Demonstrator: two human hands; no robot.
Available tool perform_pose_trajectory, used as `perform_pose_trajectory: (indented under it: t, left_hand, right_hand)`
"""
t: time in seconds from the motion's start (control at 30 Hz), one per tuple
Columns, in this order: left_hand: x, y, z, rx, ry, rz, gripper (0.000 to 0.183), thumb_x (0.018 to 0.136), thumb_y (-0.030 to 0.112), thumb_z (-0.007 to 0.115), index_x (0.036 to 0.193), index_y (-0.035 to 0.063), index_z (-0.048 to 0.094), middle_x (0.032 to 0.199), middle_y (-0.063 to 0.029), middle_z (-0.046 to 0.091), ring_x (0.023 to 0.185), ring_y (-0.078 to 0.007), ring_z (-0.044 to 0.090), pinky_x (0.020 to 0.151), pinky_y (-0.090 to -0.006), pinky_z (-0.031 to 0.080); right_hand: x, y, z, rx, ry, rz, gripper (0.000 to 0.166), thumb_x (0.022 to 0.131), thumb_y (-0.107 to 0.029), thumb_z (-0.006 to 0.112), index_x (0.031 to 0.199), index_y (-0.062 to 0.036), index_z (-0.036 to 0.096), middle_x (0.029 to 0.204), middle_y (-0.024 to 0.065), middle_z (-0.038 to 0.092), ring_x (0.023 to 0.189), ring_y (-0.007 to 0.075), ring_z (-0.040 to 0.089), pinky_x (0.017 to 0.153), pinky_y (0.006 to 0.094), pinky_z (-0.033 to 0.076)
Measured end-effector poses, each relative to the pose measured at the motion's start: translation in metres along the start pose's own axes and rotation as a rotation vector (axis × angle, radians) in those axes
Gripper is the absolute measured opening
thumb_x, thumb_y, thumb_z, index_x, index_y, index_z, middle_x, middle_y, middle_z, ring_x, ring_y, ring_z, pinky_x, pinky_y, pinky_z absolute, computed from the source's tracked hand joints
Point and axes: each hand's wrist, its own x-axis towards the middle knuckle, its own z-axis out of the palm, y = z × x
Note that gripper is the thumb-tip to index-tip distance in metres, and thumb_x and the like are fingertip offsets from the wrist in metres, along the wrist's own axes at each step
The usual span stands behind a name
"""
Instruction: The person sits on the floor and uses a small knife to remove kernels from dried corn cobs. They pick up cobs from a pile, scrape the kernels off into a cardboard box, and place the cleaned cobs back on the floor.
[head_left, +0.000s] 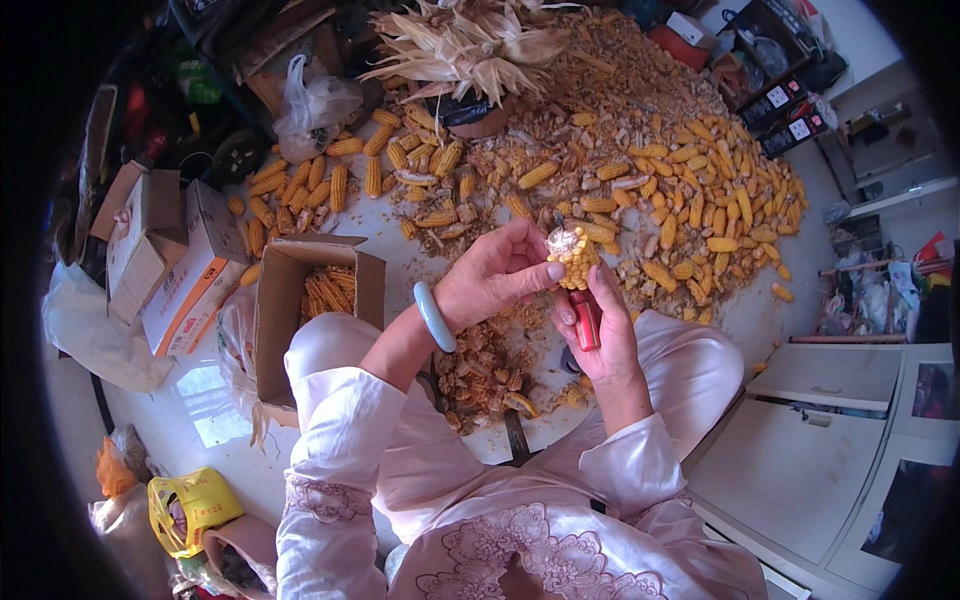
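My left hand (499, 262) wears a pale bangle and holds an ear of yellow corn (576, 264), its thumb pressed near the pale, frayed end. Between the fingers and palm of my right hand (611, 334) sits the red handle of a hand tool (587, 322). The right thumb rests against the ear's lower side. Most of the tool's working part is hidden behind the corn, so its exact kind is unclear. Kernels still cover the ear's visible side. Below both hands, a heap of stripped cobs and chaff (480, 360) lies between my knees.
Several ears of corn (720, 202) spread across the floor, with husk debris (622, 75) behind. A cardboard box (281, 330) holding cobs stands by my left knee. Dry husks (465, 52) top a container ahead. White cabinets (787, 465) stand at right.
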Motion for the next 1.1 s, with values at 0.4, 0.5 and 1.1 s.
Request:
perform_pose_trajectory:
  t: [0.4,0.5,1.1]
  left_hand:
    - [0.0012,-0.0055,0.0008,0.445,-0.026,0.063,0.034,0.095,0.039,0.051,0.096,0.0054,0.046,0.074,0.0006,0.05,0.062,-0.0054,0.047,0.053,-0.022,0.041]
    - [0.0005,-0.0009,0.0006,0.422,-0.021,-0.008,0.035,0.097,0.042,0.045,0.095,0.0064,0.047,0.069,0.001,0.048,0.058,-0.0059,0.046,0.051,-0.022,0.04]
    - [-0.0022,-0.0045,0.0064,0.595,0.134,0.085,0.045,0.099,0.041,0.036,0.086,-0.0001,0.048,0.06,-0.0142,0.05,0.056,-0.0299,0.05,0.056,-0.0386,0.042]
  right_hand:
    - [-0.0041,-0.0033,-0.001,-0.234,0.077,-0.038,0.039,0.094,-0.032,0.054,0.123,-0.0089,0.044,0.087,0.004,0.056,0.054,0.0069,0.046,0.045,0.0198,0.035]
    - [-0.0043,-0.0038,-0.0018,-0.253,0.05,-0.033,0.039,0.093,-0.032,0.055,0.124,-0.0094,0.045,0.086,0.0055,0.057,0.054,0.0067,0.046,0.045,0.0194,0.035]
    - [-0.0053,0.0017,0.0033,-0.297,0.066,-0.062,0.037,0.095,-0.028,0.053,0.125,-0.0093,0.045,0.085,0.0056,0.058,0.051,0.0065,0.046,0.043,0.0191,0.034]
